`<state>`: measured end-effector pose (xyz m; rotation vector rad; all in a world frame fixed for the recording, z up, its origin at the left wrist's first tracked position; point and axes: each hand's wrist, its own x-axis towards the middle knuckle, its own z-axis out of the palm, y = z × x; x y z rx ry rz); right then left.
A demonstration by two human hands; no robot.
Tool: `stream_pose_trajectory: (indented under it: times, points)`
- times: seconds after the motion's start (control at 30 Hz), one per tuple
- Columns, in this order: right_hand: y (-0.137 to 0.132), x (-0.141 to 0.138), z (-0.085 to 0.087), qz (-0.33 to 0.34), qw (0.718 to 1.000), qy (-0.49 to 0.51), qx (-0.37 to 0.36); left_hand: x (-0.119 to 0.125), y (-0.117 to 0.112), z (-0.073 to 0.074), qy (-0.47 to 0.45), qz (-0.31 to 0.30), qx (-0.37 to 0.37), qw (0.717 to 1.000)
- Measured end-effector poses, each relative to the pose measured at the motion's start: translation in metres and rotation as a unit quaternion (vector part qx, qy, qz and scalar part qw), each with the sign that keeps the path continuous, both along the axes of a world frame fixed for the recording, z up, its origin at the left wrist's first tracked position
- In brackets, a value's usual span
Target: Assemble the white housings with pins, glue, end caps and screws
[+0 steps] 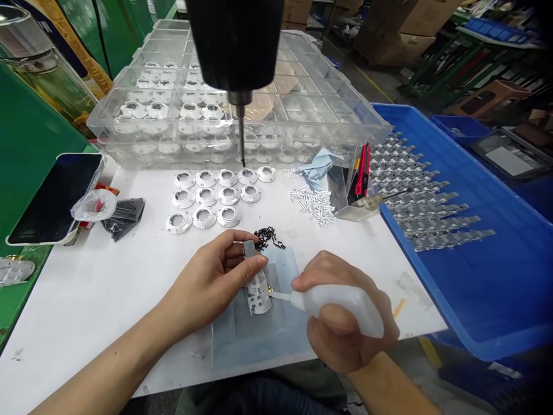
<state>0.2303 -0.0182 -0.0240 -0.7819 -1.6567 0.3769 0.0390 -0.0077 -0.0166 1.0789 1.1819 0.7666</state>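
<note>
right hand [345, 328] clamped on squeeze bottle [341, 302], left hand [207, 282] pinching white part [258, 294]; twelve rings [199, 198] laid out on surface [86, 300], more sit in tray [129, 153].

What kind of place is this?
Probably a small factory workshop: a clear plastic compartment tray of white rings, a blue plastic tray of metal strips, and a black electric screwdriver hanging overhead.

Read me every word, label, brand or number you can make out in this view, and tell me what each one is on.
Nothing can be read. The dark marks on the white part by the left hand are too small and blurred to read, and the cartons show no legible print.
</note>
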Motion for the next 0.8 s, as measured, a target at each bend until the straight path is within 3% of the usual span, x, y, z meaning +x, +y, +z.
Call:
stream_pose_trajectory:
  times: [0.8]
  points:
    - [-0.0009, 0.0012, -0.0020, -0.017, 0.999, -0.035, 0.014, 0.0006, 0.0004, 0.0098, 0.023, -0.001, -0.003, 1.000]
